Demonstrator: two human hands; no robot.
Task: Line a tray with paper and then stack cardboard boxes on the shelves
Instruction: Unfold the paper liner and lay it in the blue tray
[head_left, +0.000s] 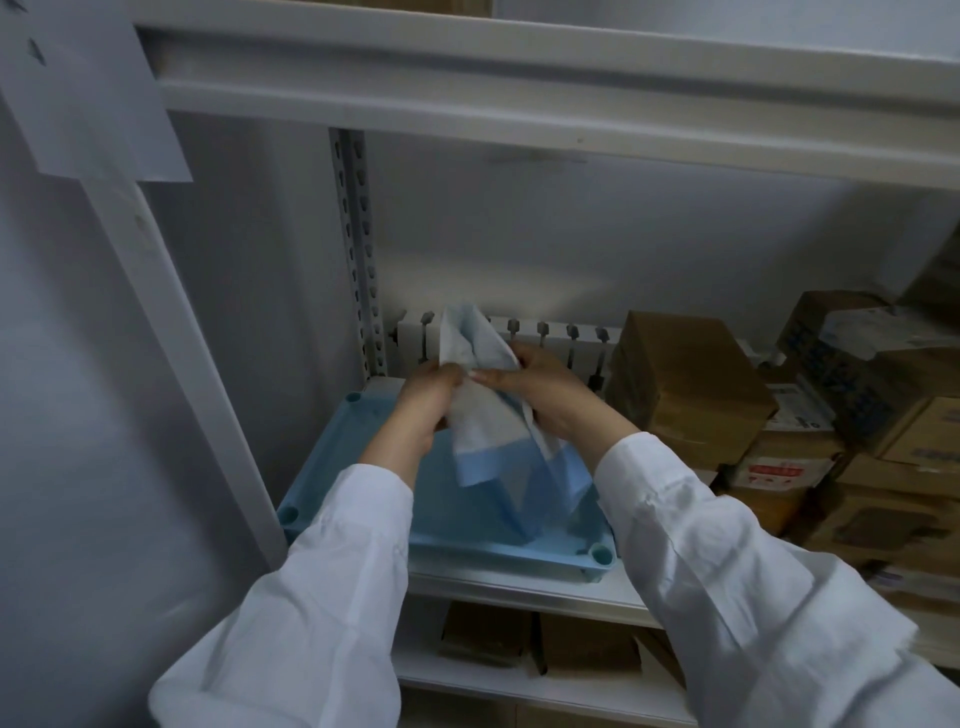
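Note:
A light blue tray (498, 552) sits on the white shelf (519, 592) in front of me. Above it I hold a folded blue and white paper sheet (480, 415), partly unfolded and hanging down into the tray. My left hand (423, 402) grips its left side. My right hand (545, 392) grips its right side, fingers curled round the paper. Brown cardboard boxes (685, 384) stand to the right of the tray on the same shelf. Both arms wear white sleeves.
More boxes (883, 415) are piled at the far right of the shelf. A white slotted rack (550, 338) stands behind the tray. A shelf beam (519, 98) runs overhead. An upright post (358, 249) is at the back left. Boxes (540, 644) lie on the lower shelf.

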